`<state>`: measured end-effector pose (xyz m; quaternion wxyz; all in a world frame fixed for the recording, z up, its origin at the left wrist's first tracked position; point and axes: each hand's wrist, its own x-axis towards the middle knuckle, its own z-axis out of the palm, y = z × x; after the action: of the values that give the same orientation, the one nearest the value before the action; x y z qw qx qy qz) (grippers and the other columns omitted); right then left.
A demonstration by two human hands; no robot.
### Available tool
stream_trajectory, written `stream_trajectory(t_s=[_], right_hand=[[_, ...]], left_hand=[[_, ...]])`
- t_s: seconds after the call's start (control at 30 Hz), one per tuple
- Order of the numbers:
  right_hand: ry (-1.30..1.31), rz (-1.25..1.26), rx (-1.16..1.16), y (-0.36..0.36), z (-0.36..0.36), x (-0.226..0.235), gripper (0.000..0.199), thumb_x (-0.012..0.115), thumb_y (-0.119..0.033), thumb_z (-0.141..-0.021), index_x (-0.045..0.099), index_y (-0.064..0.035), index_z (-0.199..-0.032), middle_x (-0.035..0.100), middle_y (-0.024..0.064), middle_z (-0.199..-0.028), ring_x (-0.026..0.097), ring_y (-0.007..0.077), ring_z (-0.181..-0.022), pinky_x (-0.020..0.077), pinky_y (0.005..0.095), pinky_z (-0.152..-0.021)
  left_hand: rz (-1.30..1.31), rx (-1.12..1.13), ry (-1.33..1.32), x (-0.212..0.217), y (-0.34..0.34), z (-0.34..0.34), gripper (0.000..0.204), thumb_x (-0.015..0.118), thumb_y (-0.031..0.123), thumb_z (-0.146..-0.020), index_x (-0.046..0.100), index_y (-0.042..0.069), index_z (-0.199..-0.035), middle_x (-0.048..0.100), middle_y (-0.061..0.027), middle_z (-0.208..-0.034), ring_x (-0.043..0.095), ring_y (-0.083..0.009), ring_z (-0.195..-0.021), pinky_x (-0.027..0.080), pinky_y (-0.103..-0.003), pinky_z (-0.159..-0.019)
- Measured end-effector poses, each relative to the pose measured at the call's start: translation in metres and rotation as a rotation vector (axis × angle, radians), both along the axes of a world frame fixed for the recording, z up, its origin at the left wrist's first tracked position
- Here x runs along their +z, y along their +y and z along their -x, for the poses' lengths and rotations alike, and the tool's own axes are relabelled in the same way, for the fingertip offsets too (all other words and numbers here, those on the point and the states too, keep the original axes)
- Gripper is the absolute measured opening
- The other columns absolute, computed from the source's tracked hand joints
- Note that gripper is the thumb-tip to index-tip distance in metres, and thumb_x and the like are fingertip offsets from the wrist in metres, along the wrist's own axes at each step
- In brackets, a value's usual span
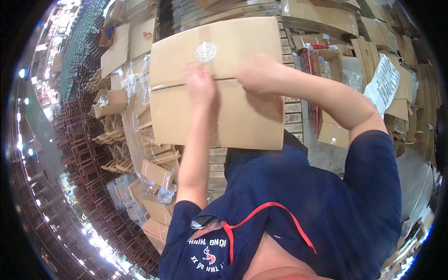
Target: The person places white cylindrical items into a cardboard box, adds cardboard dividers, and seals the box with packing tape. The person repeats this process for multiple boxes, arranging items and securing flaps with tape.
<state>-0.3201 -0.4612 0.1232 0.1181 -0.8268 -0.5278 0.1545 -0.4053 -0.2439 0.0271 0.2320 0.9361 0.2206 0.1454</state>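
Note:
A large brown cardboard box (179,114) lies before me, its two top flaps meeting at a seam that runs across the middle. My left hand (201,86) is over the seam, left of centre; motion smears its fingers. Just beyond its fingertips, a round whitish patch (206,52) shows on the far flap; whether it is a label or a separate thing, I cannot tell. My right hand (257,73) is curled closed at the seam on the right side of the box. What lies inside its fingers is hidden.
Wooden slats (293,114) show beneath and beside the box. On the left are cardboard pieces (156,172), clear plastic wrap (130,81) and stacked dark metal frames (88,186). To the right stand a red rack (308,86), a white printed sack (383,84) and more cardboard (333,134).

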Motion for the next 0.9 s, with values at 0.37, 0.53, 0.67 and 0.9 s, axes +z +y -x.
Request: stream_trajectory(t_s=[0.37, 0.53, 0.67, 0.9], right_hand=[[-0.071, 0.406, 0.052, -0.215, -0.007, -0.020, 0.009, 0.067, -0.010, -0.085, 0.075, -0.0073, -0.089, 0.075, 0.0117, -0.085, 0.076, 0.0318, -0.086, 0.0608, 0.0459, -0.072], [-0.068, 0.258, 0.065, -0.178, 0.004, -0.073, 0.010, 0.069, -0.012, -0.080, 0.078, -0.0069, -0.081, 0.078, 0.0154, -0.087, 0.077, 0.0338, -0.085, 0.0623, 0.0455, -0.074], [-0.084, 0.144, 0.074, -0.154, 0.002, -0.112, 0.013, 0.068, -0.014, -0.081, 0.079, -0.0063, -0.080, 0.078, 0.0155, -0.087, 0.077, 0.0342, -0.086, 0.0620, 0.0464, -0.073], [-0.035, 0.066, -0.101, -0.181, -0.074, -0.050, 0.016, 0.070, -0.020, -0.086, 0.082, -0.0223, -0.096, 0.078, 0.0078, -0.089, 0.076, 0.0292, -0.082, 0.0611, 0.0437, -0.074]], left_hand=[[-0.336, -0.172, 0.234, -0.029, -0.080, -0.014, 0.084, 0.038, 0.064, -0.107, 0.023, 0.009, -0.168, 0.017, -0.0211, -0.175, 0.009, -0.0460, -0.161, 0.012, -0.055, -0.130], [-0.295, -0.461, 0.143, -0.030, -0.134, -0.004, 0.090, 0.053, 0.052, -0.104, 0.018, -0.004, -0.165, 0.015, -0.0289, -0.172, 0.006, -0.0504, -0.160, 0.012, -0.060, -0.128], [-0.288, -0.498, 0.215, -0.020, -0.215, -0.001, 0.087, 0.056, 0.036, -0.102, 0.016, -0.012, -0.162, 0.009, -0.0329, -0.172, 0.006, -0.0507, -0.160, 0.014, -0.062, -0.127], [-0.412, -0.230, 0.257, -0.035, -0.238, -0.019, 0.084, 0.058, 0.015, -0.094, 0.017, -0.014, -0.161, 0.018, -0.0339, -0.169, 0.014, -0.0498, -0.159, 0.019, -0.062, -0.127]])
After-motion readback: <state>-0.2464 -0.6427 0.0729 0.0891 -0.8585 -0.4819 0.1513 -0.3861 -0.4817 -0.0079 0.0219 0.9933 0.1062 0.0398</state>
